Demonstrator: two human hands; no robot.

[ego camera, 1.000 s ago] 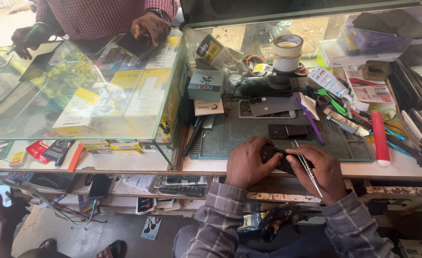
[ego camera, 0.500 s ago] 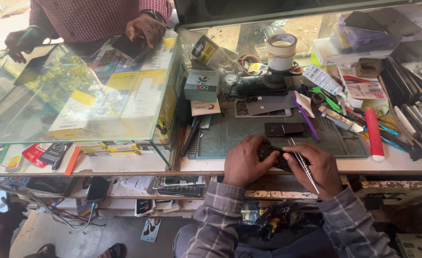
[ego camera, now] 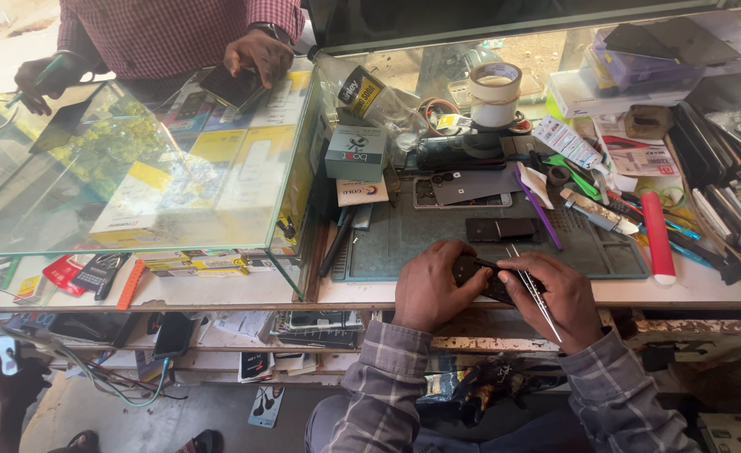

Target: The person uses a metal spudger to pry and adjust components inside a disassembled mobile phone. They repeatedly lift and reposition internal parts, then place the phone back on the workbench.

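Observation:
My left hand [ego camera: 429, 288] and my right hand [ego camera: 559, 295] hold a small black phone [ego camera: 481, 277] between them at the near edge of a dark green work mat [ego camera: 404, 239]. Thin metal tweezers [ego camera: 532, 285] lie across my right hand, held along with the phone. Both thumbs press on the phone's top face. A black phone part [ego camera: 503, 229] lies on the mat just beyond my hands, and a purple stick [ego camera: 538, 210] lies beside it.
A glass display counter [ego camera: 135, 168] with boxes fills the left. Another person in a checked shirt leans on it, one hand [ego camera: 257, 52] on a dark phone. Tape rolls [ego camera: 495, 94], a small box [ego camera: 355, 153], a red tube [ego camera: 657, 236] and tools crowd the bench.
My hands stay on the phone at the mat's near edge; the view has shifted slightly. The other person's hand stays on the phone on the glass.

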